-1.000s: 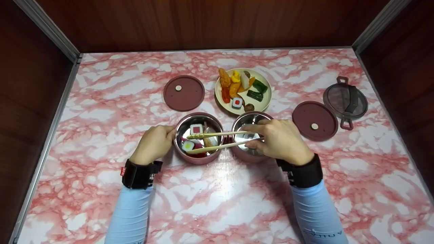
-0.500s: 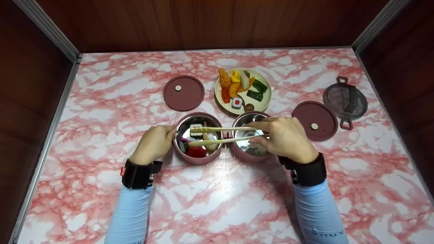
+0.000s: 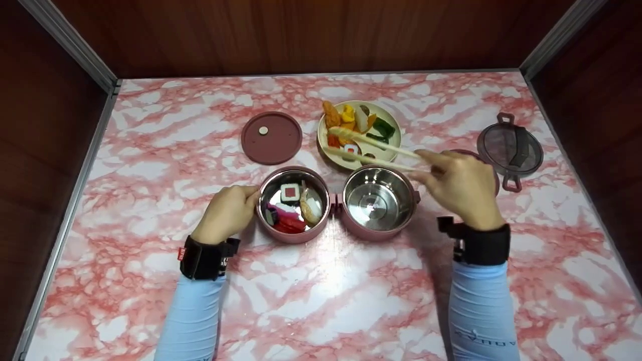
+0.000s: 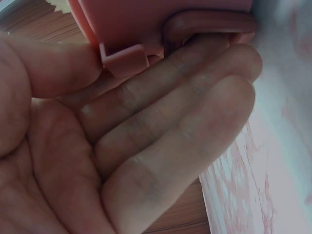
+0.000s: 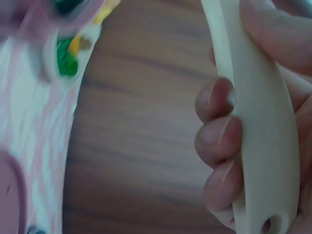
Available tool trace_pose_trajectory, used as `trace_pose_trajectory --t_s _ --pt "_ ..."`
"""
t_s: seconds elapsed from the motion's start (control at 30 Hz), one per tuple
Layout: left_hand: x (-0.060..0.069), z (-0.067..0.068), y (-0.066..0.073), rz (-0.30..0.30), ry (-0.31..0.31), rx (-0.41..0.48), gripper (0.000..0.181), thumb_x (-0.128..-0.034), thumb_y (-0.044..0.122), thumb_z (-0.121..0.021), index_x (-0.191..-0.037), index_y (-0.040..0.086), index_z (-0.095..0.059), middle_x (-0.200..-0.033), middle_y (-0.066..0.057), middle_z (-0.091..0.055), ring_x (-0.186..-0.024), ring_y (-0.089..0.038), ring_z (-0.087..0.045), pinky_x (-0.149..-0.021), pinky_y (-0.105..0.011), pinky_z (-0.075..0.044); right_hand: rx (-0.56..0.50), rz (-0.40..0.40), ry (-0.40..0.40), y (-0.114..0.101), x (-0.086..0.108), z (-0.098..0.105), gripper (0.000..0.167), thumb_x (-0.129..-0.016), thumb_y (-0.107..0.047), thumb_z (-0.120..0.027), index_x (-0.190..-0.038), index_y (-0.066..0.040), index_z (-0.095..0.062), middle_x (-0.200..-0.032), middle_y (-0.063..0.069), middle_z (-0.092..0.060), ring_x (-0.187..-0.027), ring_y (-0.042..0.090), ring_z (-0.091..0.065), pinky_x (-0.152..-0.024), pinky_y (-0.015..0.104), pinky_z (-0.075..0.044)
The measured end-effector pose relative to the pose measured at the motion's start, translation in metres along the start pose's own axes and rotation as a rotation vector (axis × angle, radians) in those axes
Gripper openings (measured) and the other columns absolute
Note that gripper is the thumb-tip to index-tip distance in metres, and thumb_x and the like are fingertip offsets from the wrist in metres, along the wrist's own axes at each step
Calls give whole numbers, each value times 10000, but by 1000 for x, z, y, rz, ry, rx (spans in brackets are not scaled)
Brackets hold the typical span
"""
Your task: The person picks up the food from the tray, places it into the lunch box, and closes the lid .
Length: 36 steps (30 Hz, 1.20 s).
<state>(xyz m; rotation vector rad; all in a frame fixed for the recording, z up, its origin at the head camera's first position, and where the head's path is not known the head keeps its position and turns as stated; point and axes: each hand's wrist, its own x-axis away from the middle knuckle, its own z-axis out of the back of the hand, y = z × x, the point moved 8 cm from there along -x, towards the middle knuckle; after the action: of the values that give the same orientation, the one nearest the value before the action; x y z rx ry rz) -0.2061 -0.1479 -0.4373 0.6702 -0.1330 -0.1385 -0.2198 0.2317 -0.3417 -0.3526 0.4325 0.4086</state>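
Observation:
My left hand (image 3: pixel 228 213) holds the side of a pink steel-lined container (image 3: pixel 296 237). In the left wrist view, its thumb presses near a small tab (image 4: pixel 126 59) and fingertips reach under the handle (image 4: pixel 214 23). Inside lie a square sushi roll with a red centre (image 3: pixel 290 192), a shrimp sushi (image 3: pixel 310 208), a red piece (image 3: pixel 290 225) and a dark-sided piece (image 3: pixel 271 215). My right hand (image 3: pixel 461 188) grips cream tongs (image 3: pixel 386 145). Their tips stand apart over a cream plate (image 3: pixel 396 138) of toy food; whether they touch any is unclear.
A second pink container (image 3: pixel 378 234) with a bare steel inside adjoins the first. One maroon lid (image 3: pixel 273 145) lies back left; another (image 3: pixel 494 175) is partly behind my right hand. A clear lid with two handles (image 3: pixel 510 149) lies far right. Panels enclose the table.
The tongs have left the first container and swung back and right over the plate. The green-centred roll that was by their tips now shows its dark side. My left hand stays put.

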Motion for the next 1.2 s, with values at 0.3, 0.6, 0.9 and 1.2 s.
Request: trace_pose_trajectory --t_s 0.3,0.6,0.9,1.2 --pt "1 1 -1 19 -10 -8 304 -1029 230 -530 -1244 105 -705 -1210 -126 -677 -1118 -305 -636 -968 -492 -476 88 -114 -16 46 5 -12 447 -815 -432 -802 -1183 -183 -750 -841 106 -709 -666 387 -629 -495 559 -412" --pt "0 0 0 27 -27 -3 319 -1033 236 -523 -1269 90 -681 -1244 -141 -655 -1170 -339 -605 -1009 -502 -450 81 -86 -82 53 6 -18 419 -816 -388 -812 -1183 -195 -750 -1076 105 -728 -825 410 -669 -559 593 -458" --pt "0 1 1 -8 3 -14 314 -1033 223 -520 -1268 102 -689 -1218 -132 -670 -1042 -271 -647 -932 -495 -484 79 -72 -95 52 5 -21 438 -809 -376 -821 -1200 -192 -744 -1052 110 -731 -824 400 -669 -571 579 -477" --pt "0 1 0 16 -9 -16 316 -1029 235 -525 -1265 107 -692 -1232 -127 -664 -1133 -306 -625 -968 -501 -472 74 -154 -56 55 6 -17 447 -818 -347 -819 -1225 -186 -728 -1084 152 -719 -825 460 -656 -559 615 -444"
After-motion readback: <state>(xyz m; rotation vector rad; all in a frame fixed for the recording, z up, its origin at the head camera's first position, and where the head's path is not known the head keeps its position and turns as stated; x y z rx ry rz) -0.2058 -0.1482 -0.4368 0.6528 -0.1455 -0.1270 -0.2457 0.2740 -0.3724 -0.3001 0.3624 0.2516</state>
